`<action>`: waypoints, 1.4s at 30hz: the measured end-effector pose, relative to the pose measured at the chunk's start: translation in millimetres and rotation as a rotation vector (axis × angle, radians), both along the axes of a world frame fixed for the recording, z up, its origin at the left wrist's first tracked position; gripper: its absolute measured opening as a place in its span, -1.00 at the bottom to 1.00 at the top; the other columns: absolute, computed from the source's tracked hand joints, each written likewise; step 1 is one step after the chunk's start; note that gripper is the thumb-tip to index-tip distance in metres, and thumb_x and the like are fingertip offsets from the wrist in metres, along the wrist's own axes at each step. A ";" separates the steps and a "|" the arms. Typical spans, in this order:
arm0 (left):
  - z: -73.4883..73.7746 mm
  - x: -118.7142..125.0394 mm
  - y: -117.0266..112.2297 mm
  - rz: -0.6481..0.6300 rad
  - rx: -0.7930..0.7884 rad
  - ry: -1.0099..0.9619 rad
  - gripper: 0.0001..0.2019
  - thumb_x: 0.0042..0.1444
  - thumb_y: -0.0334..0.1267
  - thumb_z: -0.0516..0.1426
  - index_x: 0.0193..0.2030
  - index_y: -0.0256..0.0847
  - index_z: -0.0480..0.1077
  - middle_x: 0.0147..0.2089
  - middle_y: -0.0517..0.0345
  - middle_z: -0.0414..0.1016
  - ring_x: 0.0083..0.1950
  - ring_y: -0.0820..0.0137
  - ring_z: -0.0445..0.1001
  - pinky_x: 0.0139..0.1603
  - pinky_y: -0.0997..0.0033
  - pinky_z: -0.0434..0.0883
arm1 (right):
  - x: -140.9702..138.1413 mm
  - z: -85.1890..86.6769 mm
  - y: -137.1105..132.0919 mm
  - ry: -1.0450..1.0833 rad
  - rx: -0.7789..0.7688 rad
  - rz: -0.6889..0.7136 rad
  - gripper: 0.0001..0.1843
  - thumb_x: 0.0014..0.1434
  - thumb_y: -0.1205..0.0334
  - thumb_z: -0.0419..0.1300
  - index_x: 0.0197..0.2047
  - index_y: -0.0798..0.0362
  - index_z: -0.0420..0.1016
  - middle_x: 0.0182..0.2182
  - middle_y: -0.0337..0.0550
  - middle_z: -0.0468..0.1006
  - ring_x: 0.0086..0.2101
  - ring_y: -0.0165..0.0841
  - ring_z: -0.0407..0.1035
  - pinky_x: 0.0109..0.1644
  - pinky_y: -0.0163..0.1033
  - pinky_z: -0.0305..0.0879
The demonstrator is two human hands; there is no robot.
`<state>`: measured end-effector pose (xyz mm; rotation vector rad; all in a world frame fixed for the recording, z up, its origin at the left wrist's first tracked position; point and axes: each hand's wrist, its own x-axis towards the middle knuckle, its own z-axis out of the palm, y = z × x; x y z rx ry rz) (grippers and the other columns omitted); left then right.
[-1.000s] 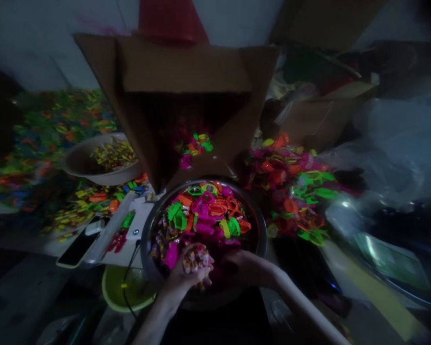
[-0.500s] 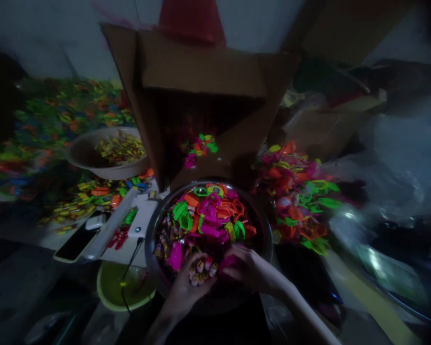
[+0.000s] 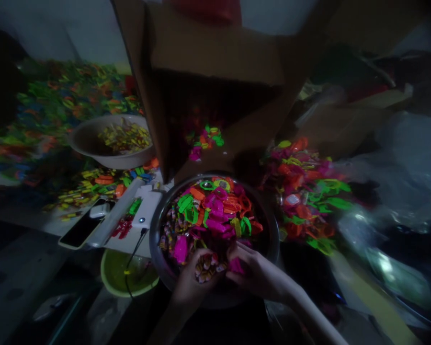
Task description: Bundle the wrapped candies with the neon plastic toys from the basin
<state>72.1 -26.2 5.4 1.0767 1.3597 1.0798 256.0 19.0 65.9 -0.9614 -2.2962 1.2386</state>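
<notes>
My left hand (image 3: 197, 280) is curled round a bunch of small wrapped pieces (image 3: 209, 268), brown and white with a touch of red, that look like candies. Close beside it, my right hand (image 3: 255, 270) grips a magenta plastic piece (image 3: 236, 265), partly hidden by the fingers. Both hands are over the near part of a round metal basin (image 3: 154, 239). Inside the basin lie pink, orange, green and yellow plastic pieces shaped like toy watches (image 3: 215, 208). More of the small wrapped pieces (image 3: 173, 225) lie along its left side.
Behind the basin stands an open cardboard box (image 3: 215, 52) with a few coloured pieces inside. To the left are a pale bowl (image 3: 89, 136) of yellow pieces, a phone (image 3: 81, 230), a white power bank (image 3: 147, 206) and a yellow-green basin (image 3: 109, 278). A bright heap (image 3: 305, 191) lies right.
The view has shifted, so most things sit a little higher and further right. Both hands stay close together over the basin, still holding the wrapped pieces and the magenta piece.
</notes>
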 end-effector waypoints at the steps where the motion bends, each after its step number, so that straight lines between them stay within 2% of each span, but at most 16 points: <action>1: 2.2 0.4 -0.2 0.002 -0.008 0.013 -0.68 -0.16 -0.18 0.29 -0.23 -0.18 0.39 -0.31 0.20 0.52 -0.25 0.36 0.51 -0.22 0.49 0.42 | 0.4 0.0 -0.3 -0.019 0.002 0.003 -0.88 0.18 0.29 0.16 -0.33 0.05 0.25 -0.27 -0.20 0.40 -0.26 -0.42 0.30 -0.18 -0.36 0.23; 5: 12.2 1.8 0.1 -0.031 -0.035 0.019 -0.63 -0.21 -0.14 0.33 -0.23 -0.18 0.42 -0.31 0.18 0.52 -0.24 0.34 0.50 -0.22 0.51 0.40 | 3.9 -2.4 -0.5 -0.084 -0.009 0.007 -0.80 0.17 0.14 0.21 -0.23 0.05 0.32 -0.25 -0.17 0.45 -0.25 -0.38 0.35 -0.18 -0.35 0.26; 9: 14.5 2.3 0.5 -0.034 -0.036 -0.003 -0.65 -0.20 -0.14 0.33 -0.24 -0.18 0.42 -0.32 0.19 0.51 -0.26 0.36 0.48 -0.24 0.53 0.39 | 7.6 -4.2 1.1 -0.132 -0.054 -0.036 -0.71 0.12 0.06 0.25 -0.20 0.04 0.34 -0.31 -0.22 0.48 -0.33 -0.42 0.36 -0.26 -0.39 0.27; 17: 5.0 1.8 -2.1 -0.100 -0.089 -0.054 -0.70 -0.14 -0.23 0.27 -0.22 -0.18 0.38 -0.37 0.25 0.47 -0.34 0.42 0.45 -0.33 0.57 0.34 | 4.3 5.5 5.8 -0.146 -0.069 -0.032 -0.75 0.15 0.11 0.24 -0.15 0.04 0.38 -0.25 -0.21 0.52 -0.28 -0.41 0.41 -0.20 -0.37 0.28; 26: 8.0 1.3 2.2 -0.119 -0.070 -0.014 -0.69 -0.16 -0.18 0.30 -0.25 -0.18 0.39 -0.39 0.25 0.46 -0.33 0.41 0.44 -0.32 0.57 0.34 | 4.4 4.9 6.2 -0.146 -0.076 -0.004 -0.76 0.14 0.12 0.25 -0.14 0.03 0.42 -0.24 -0.20 0.54 -0.25 -0.38 0.43 -0.17 -0.34 0.30; 30: 8.5 0.5 2.9 -0.152 -0.077 0.009 -0.70 -0.14 -0.19 0.30 -0.25 -0.19 0.38 -0.40 0.25 0.46 -0.36 0.43 0.43 -0.34 0.57 0.33 | 4.1 5.2 5.6 -0.153 -0.028 0.014 -0.78 0.17 0.11 0.21 -0.15 0.03 0.43 -0.24 -0.19 0.54 -0.24 -0.37 0.43 -0.17 -0.32 0.31; 42: 5.3 3.5 -0.1 -0.137 -0.051 0.190 -0.74 -0.07 -0.17 0.26 -0.21 -0.17 0.44 -0.41 0.23 0.49 -0.38 0.41 0.44 -0.41 0.59 0.33 | 5.0 0.5 7.2 -0.188 0.155 0.119 -0.79 0.27 0.11 0.08 -0.24 0.08 0.39 -0.31 -0.15 0.51 -0.30 -0.38 0.38 -0.19 -0.30 0.27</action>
